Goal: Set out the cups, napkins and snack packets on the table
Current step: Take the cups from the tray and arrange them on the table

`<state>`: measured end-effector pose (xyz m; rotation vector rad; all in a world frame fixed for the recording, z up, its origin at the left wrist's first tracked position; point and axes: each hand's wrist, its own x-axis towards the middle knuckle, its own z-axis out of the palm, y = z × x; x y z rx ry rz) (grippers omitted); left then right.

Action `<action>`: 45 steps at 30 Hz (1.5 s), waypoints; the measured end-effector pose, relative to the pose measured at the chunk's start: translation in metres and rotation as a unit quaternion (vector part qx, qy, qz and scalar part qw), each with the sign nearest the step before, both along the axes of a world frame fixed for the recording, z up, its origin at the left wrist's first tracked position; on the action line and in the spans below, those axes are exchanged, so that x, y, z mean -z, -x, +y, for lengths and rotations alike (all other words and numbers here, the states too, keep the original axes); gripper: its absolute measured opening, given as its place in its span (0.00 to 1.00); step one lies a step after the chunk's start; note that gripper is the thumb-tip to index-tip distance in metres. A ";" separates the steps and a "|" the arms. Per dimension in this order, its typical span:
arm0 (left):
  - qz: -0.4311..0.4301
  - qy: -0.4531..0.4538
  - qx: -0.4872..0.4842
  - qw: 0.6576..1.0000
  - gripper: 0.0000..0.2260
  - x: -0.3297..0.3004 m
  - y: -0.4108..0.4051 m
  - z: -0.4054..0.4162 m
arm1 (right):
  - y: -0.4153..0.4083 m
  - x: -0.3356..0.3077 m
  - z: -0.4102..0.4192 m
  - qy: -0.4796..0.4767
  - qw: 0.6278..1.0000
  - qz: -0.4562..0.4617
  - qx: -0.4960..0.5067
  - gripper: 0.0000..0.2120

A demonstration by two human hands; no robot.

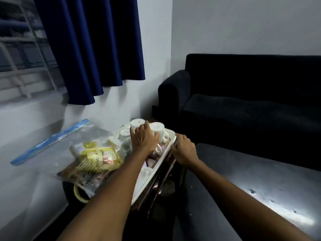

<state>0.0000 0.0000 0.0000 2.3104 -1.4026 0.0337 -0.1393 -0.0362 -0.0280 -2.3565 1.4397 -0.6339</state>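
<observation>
Head view: white tray holding upturned cups; left hand spread over them; right hand gripping tray rim; bagged snack packets left; dark sofa behind.

Two bare forearms, left hand, right hand, sleeveless.
</observation>
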 end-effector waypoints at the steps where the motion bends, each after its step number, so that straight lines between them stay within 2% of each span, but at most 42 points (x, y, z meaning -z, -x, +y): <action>1: 0.010 -0.014 -0.011 1.000 0.28 0.000 -0.004 -0.006 | -0.006 0.003 -0.007 -0.003 1.000 -0.003 0.000 0.24; 8: 0.082 -0.082 -0.053 0.992 0.25 0.008 -0.013 -0.042 | -0.038 0.015 -0.039 -0.023 0.999 -0.033 0.021 0.21; 13: 0.117 -0.078 -0.064 0.988 0.22 0.003 -0.013 -0.051 | -0.053 0.018 -0.050 -0.091 0.995 -0.038 0.023 0.16; 16: 0.135 -0.071 -0.073 0.986 0.16 -0.003 -0.013 -0.053 | -0.056 0.015 -0.048 -0.110 0.989 -0.086 0.050 0.14; 20: 0.102 -0.080 -0.061 0.990 0.18 -0.006 -0.013 -0.049 | -0.053 0.008 -0.042 -0.135 0.976 -0.154 0.078 0.13; 25: 0.070 -0.043 -0.055 0.995 0.22 -0.025 0.001 -0.040 | -0.044 -0.012 -0.034 -0.132 0.965 -0.208 0.087 0.12; 30: 0.131 0.035 -0.054 0.989 0.21 -0.056 0.022 -0.023 | -0.028 -0.044 -0.019 -0.128 0.950 -0.275 0.076 0.10; 32: 0.200 0.086 -0.047 0.975 0.20 -0.064 0.036 -0.011 | -0.016 -0.054 -0.007 -0.124 0.939 -0.314 0.066 0.09; 34: 0.295 0.127 -0.040 0.946 0.19 -0.067 0.050 0.002 | 0.001 -0.061 0.009 -0.116 0.928 -0.349 0.052 0.08; 38: 0.455 0.142 -0.044 0.878 0.21 -0.064 0.077 0.034 | 0.040 -0.063 0.046 -0.113 0.927 -0.357 0.030 0.09; 43: 0.560 0.132 -0.057 0.816 0.22 -0.047 0.116 0.077 | 0.089 -0.053 0.096 -0.155 0.919 -0.361 0.044 0.11; 45: 0.613 0.121 -0.043 0.780 0.21 -0.041 0.132 0.094 | 0.107 -0.047 0.114 -0.175 0.910 -0.373 0.052 0.12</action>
